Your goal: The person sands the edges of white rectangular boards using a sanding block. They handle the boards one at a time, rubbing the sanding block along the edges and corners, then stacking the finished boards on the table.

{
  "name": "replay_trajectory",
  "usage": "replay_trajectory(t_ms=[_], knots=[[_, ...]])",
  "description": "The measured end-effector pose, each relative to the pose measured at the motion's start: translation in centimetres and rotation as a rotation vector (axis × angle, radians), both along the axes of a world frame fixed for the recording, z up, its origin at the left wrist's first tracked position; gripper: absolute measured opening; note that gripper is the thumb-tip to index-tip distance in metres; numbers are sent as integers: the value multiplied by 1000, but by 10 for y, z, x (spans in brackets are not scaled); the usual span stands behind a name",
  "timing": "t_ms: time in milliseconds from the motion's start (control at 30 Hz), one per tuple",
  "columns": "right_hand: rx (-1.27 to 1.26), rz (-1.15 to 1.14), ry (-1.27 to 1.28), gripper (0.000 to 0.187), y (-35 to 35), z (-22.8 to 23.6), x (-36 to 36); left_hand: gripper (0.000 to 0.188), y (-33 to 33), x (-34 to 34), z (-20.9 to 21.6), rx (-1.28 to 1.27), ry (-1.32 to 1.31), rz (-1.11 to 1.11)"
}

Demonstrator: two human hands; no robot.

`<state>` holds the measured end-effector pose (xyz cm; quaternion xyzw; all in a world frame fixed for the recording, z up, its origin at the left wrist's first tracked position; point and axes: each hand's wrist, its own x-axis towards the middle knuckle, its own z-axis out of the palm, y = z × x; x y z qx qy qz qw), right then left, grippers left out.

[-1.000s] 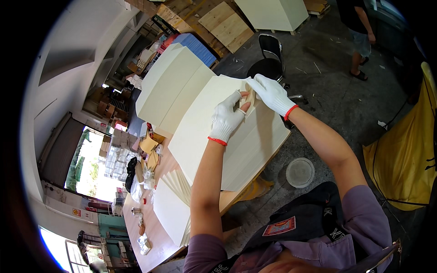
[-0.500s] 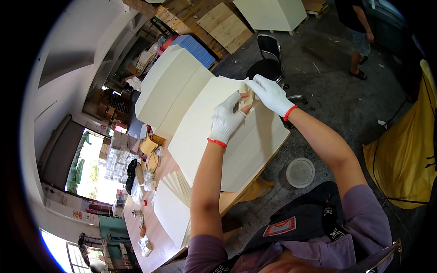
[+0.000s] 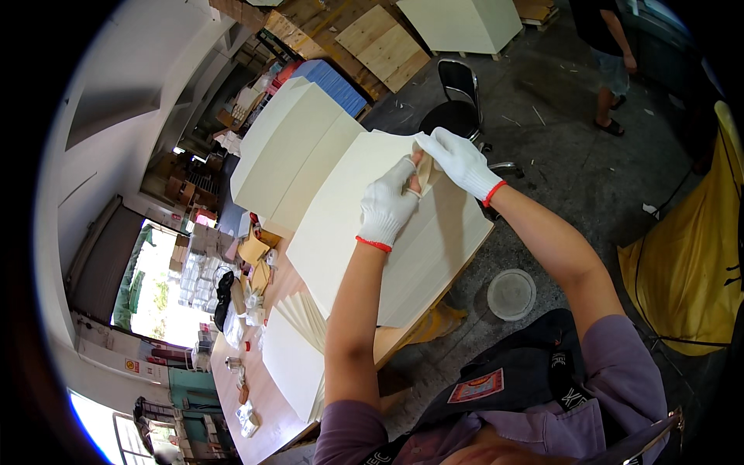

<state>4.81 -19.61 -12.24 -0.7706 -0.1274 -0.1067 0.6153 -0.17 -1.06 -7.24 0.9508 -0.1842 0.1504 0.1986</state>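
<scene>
On the desk (image 3: 271, 422), at work on a stack of paper (image 3: 333, 205): pinching lifted sheets (image 3: 425, 172) with the right hand (image 3: 457, 159), touching them with the left hand (image 3: 389, 201), grip too hidden to tell. Apparently separating sheets; next move likely calling for light, even pressure.

- Bold white lettering stands on the black strap (image 3: 572, 394) at the person's right side.
- More white letters, cut by the lower edge, stand on the left strap (image 3: 378, 457).
- A red rectangular patch (image 3: 477, 385) sits on the dark apron (image 3: 515, 353); its print is too small to read.
- A small red-and-yellow sign (image 3: 132, 365) hangs on the pale wall (image 3: 101, 356), its writing unreadable.
</scene>
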Motion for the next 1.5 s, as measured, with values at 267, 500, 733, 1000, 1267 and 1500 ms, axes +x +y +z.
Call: replay_trajectory(t_ms=[267, 500, 733, 1000, 1267, 1500], knots=[[-16, 1, -53, 43, 2, -14, 6, 62, 5, 8, -7, 6, -25, 29], [70, 34, -56, 42, 5, -19, 9, 54, -2, 31, 0, 145, 27, 96], [220, 148, 68, 47, -10, -15, 5, 53, -3, 5, 2, 107, 87, 37], [-542, 11, -53, 68, -45, 5, 3, 52, 15, 15, -5, -191, 160, -39], [-714, -8, -193, 59, -44, 1, 10, 41, 0, 4, 12, -232, 319, 61], [-741, 43, -529, 50, -35, 14, 14, 40, 13, 16, -7, -170, 171, 6]])
